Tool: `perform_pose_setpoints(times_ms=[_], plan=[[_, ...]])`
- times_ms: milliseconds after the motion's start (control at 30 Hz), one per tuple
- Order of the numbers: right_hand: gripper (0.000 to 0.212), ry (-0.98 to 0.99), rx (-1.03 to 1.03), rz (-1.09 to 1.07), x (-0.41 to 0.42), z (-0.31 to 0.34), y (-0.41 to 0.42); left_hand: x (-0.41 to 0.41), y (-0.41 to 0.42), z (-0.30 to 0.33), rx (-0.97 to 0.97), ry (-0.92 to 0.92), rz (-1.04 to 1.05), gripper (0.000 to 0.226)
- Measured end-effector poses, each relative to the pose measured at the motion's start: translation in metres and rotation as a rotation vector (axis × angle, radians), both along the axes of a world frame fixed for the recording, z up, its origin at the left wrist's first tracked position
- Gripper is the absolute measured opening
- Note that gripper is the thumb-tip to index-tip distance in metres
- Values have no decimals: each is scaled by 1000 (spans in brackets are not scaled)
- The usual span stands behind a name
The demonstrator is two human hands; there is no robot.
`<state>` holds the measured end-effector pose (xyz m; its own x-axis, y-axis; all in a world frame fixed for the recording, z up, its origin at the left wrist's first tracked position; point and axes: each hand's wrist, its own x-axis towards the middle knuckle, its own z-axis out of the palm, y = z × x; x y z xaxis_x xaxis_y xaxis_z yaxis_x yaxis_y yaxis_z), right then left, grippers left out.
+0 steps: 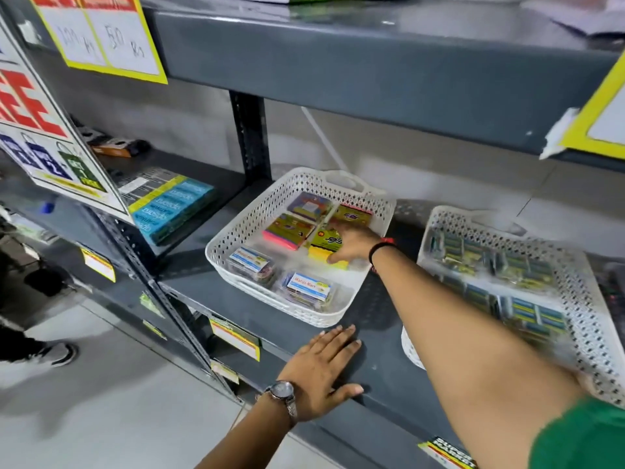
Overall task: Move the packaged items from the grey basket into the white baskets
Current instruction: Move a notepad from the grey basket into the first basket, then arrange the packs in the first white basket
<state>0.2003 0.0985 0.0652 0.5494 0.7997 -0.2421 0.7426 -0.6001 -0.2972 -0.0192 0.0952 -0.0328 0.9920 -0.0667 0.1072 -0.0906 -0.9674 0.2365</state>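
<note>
Placing step: right hand sets a yellow packet into the left white basket on the shelf, fingers curled over it; left hand lies open, flat. Grey basket unseen; next, release and withdraw.

We see a grey metal shelf, blue boxes stacked far left, yellow price tags on its near edge, and a red-lettered sign hanging left.
</note>
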Motion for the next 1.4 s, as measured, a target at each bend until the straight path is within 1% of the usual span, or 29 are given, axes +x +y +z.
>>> perform_pose_setpoints(times_ms=[167, 233, 300, 367, 433, 500, 567, 633, 700, 767, 833, 967, 1067, 1200, 1333, 1400], plan=[[83, -11, -65, 10, -1, -5, 0, 0, -1, 1, 7, 5, 11, 66], [84, -15, -85, 26, 0, -6, -2, -1, -1, 2, 27, 37, 23, 66], [85, -22, -86, 51, 0, -5, -4, -2, 1, 8, 43, 23, 0, 64], [84, -76, -49, 79, 0, 1, -8, -6, 6, 22, -26, -54, -87, 57], [82, -134, -19, 99, 3, 6, -13, -13, 14, 47, -88, -194, -147, 45], [81, -142, -33, 80, 7, 9, -19, -14, 27, 76, -51, -371, -151, 37], [79, -155, -78, 47, 10, 9, -23, -4, 47, 102, 16, -422, -108, 37], [75, -169, -112, 29, 9, 6, -25, 18, 70, 122, 62, -355, -24, 40], [73, -189, -142, 29, 7, 3, -23, 44, 92, 130, 53, -211, 87, 38], [73, -214, -174, 8, 4, -2, -20, 66, 112, 128, 73, -49, 172, 31], [71, -230, -184, -24, 3, -5, -18, 86, 121, 125, 93, 115, 192, 31], [63, -249, -175, -59, 1, -7, -17, 117, 125, 111, 97, 249, 209, 40], [61, -249, -172, -96, -1, -10, -16, 136, 133, 96, 119, 343, 193, 45], [64, -274, -157, -126, -4, -10, -15, 149, 142, 81, 49, 406, 117, 60], [62, -289, -115, -134, -4, -13, -13, 154, 150, 75, -25, 323, 112, 55], [62, -291, -107, -131, -3, -15, -12, 155, 151, 74, -2, 291, 109, 53]])
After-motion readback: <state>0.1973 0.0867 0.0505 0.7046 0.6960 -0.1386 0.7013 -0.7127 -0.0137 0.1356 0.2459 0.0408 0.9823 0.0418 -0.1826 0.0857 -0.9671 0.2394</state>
